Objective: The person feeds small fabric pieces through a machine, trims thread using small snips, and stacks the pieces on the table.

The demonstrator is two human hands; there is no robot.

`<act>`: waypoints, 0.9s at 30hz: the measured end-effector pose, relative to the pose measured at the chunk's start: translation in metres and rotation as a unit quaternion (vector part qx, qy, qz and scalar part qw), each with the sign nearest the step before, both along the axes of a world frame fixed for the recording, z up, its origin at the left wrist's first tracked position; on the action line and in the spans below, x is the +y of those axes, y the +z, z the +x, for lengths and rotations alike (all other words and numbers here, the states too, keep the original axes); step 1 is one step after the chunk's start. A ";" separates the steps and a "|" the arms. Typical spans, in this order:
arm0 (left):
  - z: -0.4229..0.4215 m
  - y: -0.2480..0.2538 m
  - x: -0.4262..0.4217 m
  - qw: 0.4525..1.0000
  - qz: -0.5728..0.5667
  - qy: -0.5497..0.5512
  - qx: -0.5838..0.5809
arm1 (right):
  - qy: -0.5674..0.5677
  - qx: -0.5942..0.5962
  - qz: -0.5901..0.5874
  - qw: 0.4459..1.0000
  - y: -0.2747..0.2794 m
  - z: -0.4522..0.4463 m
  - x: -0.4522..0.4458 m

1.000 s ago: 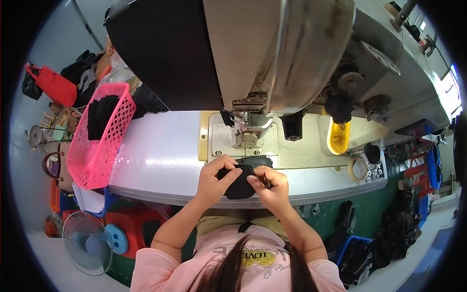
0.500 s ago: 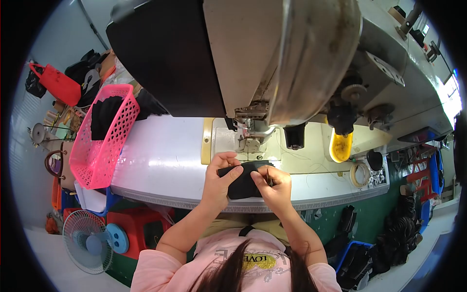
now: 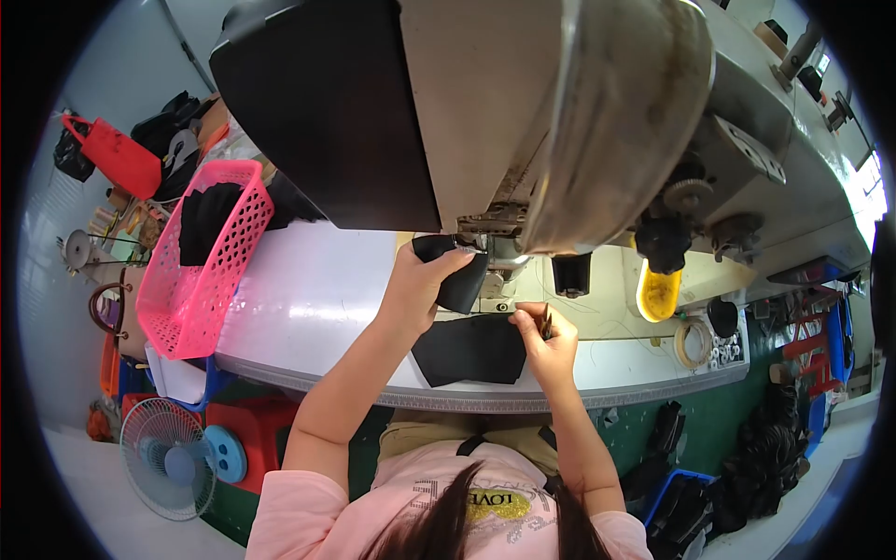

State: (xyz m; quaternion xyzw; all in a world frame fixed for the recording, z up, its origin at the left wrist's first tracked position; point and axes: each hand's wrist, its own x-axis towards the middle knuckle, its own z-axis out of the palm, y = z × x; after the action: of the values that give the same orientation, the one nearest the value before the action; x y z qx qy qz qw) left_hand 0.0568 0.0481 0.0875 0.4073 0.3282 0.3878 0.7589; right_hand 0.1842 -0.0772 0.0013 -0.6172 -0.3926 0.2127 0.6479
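pinched closed, the left hand (image 3: pixel 418 287) has a small black piece (image 3: pixel 459 287) beside the sewing machine (image 3: pixel 621 121)'s foot, now apart from the wider black panel (image 3: pixel 471 355) lying near — its right corner at the right hand (image 3: pixel 549 347), closed round a slim dark tool (image 3: pixel 546 325). the shirt (image 3: pixel 401 495) reads "love".

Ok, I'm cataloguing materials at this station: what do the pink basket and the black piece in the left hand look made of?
Pink basket: almost certainly molded plastic, slightly glossy, judging by its even color and regular openwork holes.
Black piece in the left hand: smooth, flexible sheet, perhaps coated fabric or imitation leather; it curves softly, but real leather can't be excluded.
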 end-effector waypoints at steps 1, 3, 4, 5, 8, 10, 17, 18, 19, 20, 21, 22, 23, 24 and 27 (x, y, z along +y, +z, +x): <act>-0.001 0.001 0.004 1.000 -0.015 -0.015 0.005 | -0.019 -0.043 -0.012 0.999 -0.014 0.007 -0.001; -0.002 0.003 0.006 0.999 -0.027 -0.030 0.013 | -0.071 -0.132 -0.006 0.989 -0.024 0.012 -0.004; -0.002 0.006 0.005 0.999 -0.025 -0.030 0.015 | -0.091 -0.144 0.010 0.985 -0.029 0.015 -0.005; -0.002 0.007 0.004 0.999 -0.024 -0.031 0.017 | -0.111 -0.156 0.025 0.981 -0.037 0.018 -0.004; -0.002 0.003 0.005 1.000 -0.011 -0.028 0.002 | -0.139 -0.115 0.021 0.983 -0.058 0.025 -0.004; -0.003 0.001 0.006 1.000 -0.014 -0.026 0.000 | -0.131 -0.051 0.001 0.990 -0.062 0.027 -0.004; -0.001 -0.003 0.012 0.998 -0.006 -0.044 -0.042 | -0.110 0.002 -0.009 0.994 -0.059 0.026 -0.003; -0.001 -0.003 0.012 0.999 -0.012 -0.041 -0.032 | -0.107 -0.007 -0.012 0.994 -0.061 0.027 -0.003; -0.001 -0.003 0.012 0.999 -0.018 -0.037 -0.022 | -0.105 -0.017 -0.014 0.994 -0.063 0.029 -0.004; -0.001 -0.002 0.012 0.999 -0.024 -0.034 -0.013 | -0.103 -0.027 -0.016 0.994 -0.064 0.030 -0.004; -0.001 0.000 0.012 0.999 -0.023 -0.035 -0.010 | -0.098 -0.034 -0.015 0.995 -0.064 0.030 -0.003; -0.001 0.003 0.010 0.999 -0.022 -0.036 -0.008 | -0.092 -0.040 -0.014 0.995 -0.063 0.031 -0.003; -0.001 0.004 0.009 0.999 -0.022 -0.037 -0.005 | -0.087 -0.046 -0.014 0.995 -0.063 0.030 -0.004; 0.000 0.003 0.010 0.999 -0.017 -0.027 -0.013 | -0.077 -0.049 -0.024 0.996 -0.062 0.030 -0.005; 0.005 0.000 0.017 0.999 -0.008 -0.011 -0.033 | -0.053 -0.046 -0.038 0.997 -0.057 0.030 -0.006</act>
State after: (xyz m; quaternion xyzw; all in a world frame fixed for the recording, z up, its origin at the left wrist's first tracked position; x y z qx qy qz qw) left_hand 0.0617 0.0650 0.0872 0.3917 0.3012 0.3898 0.7771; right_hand 0.2143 -0.0835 -0.0561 -0.6702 -0.3801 0.1641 0.6160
